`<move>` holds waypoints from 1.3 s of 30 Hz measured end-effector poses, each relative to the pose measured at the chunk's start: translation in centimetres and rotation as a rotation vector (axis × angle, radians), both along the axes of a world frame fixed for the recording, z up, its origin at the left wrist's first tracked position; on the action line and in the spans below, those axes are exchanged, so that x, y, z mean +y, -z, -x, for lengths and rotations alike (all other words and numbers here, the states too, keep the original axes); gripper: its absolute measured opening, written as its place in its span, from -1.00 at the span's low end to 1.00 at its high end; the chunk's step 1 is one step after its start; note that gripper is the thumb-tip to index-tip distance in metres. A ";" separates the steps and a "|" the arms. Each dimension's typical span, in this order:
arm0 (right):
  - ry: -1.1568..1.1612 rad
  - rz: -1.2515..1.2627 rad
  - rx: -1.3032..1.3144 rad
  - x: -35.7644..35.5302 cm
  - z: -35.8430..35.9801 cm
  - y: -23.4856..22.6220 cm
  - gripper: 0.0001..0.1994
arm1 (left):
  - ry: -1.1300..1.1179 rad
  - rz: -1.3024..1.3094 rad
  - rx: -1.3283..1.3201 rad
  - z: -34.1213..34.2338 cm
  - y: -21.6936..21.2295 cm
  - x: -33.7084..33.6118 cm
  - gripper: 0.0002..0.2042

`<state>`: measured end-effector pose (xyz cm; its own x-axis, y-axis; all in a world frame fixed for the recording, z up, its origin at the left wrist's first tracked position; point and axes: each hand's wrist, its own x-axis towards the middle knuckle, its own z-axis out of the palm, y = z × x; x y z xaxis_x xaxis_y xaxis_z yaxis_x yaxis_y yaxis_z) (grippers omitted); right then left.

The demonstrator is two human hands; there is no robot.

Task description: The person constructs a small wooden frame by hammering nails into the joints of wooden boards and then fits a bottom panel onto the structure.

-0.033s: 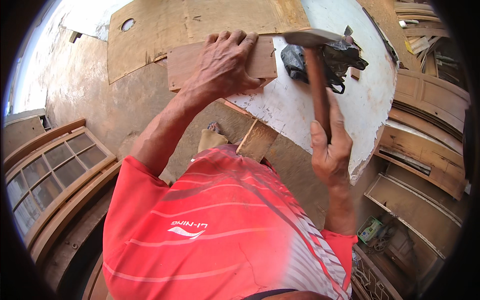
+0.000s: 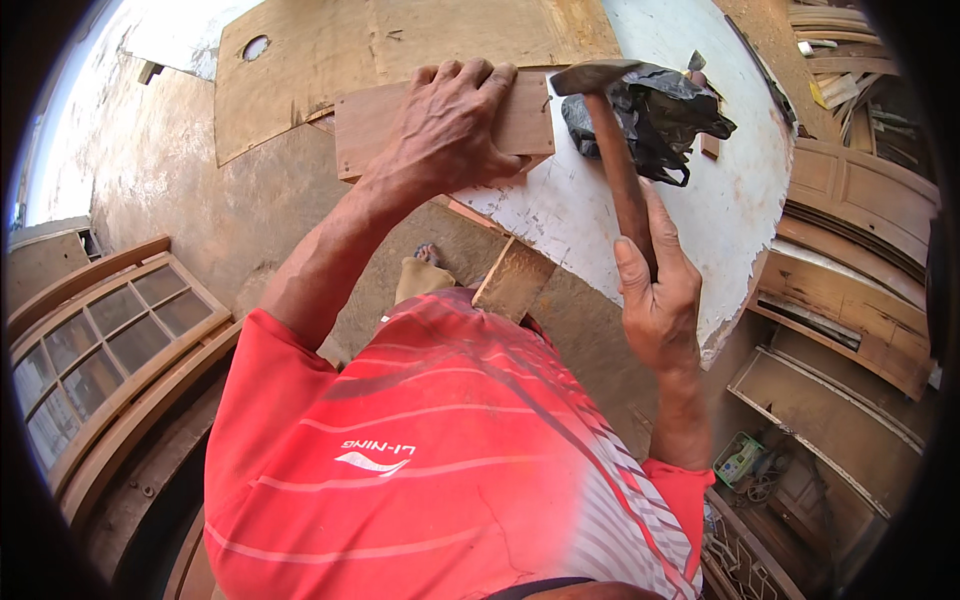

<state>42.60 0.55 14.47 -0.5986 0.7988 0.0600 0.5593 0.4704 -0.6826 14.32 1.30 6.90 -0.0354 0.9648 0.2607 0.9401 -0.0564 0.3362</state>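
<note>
My left hand point(image 2: 440, 135) grips a reddish-brown wooden box point(image 2: 368, 128) from above. Its fingers curl over the far edge, and the thumb presses on the near side by the right end. Small dark spots mark the box's corners; a short dark mark near the right end may be a nail. A hammer point(image 2: 627, 190) is in my right hand point(image 2: 662, 305), closed around the wooden handle with the thumb and forefinger pointing up along it. The metal head is raised just right of the box's right end, apart from it as far as I can tell.
Under the box lie a worn white board point(image 2: 740, 240) and a plywood sheet point(image 2: 320, 50). A crumpled black plastic bag point(image 2: 670, 115) sits beyond the hammer. Wooden panels point(image 2: 850, 200) are stacked at the right; a paned window frame point(image 2: 120, 330) leans at the left.
The hammer head has swung slightly left, toward the right end of the box, and the handle tilts more to the left. My left hand and the box have not moved.
</note>
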 end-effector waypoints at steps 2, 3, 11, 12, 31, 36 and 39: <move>0.026 -0.072 0.068 -0.3 0.0 -1.1 -0.43 | -0.005 -0.011 -0.002 -0.1 0.2 -0.3 -0.06; 0.050 -0.137 0.128 -0.4 0.0 -1.5 -0.44 | -0.005 -0.014 -0.002 0.0 0.3 -0.4 -0.06; -0.012 -0.144 -0.116 0.8 0.7 1.4 -0.43 | 0.013 -0.008 0.002 0.1 0.2 0.1 -0.07; 0.008 -0.101 -0.121 0.8 1.1 0.9 -0.43 | 0.009 -0.011 -0.002 0.1 0.2 0.2 -0.07; 0.048 -0.384 0.404 -1.1 1.4 -1.4 -0.44 | 0.002 -0.033 -0.019 0.3 0.6 -0.4 -0.08; -0.059 -0.503 -0.113 1.0 0.5 2.1 -0.43 | 0.017 -0.002 0.003 0.3 0.0 0.4 -0.08; 0.089 -0.232 0.033 0.0 1.3 -0.4 -0.42 | 0.003 0.018 0.008 0.3 0.2 0.4 -0.06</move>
<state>41.31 0.51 14.90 -0.5208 0.8111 0.2663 0.5851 0.5663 -0.5805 13.98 1.74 6.66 -0.0309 0.9693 0.2439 0.9426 -0.0529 0.3298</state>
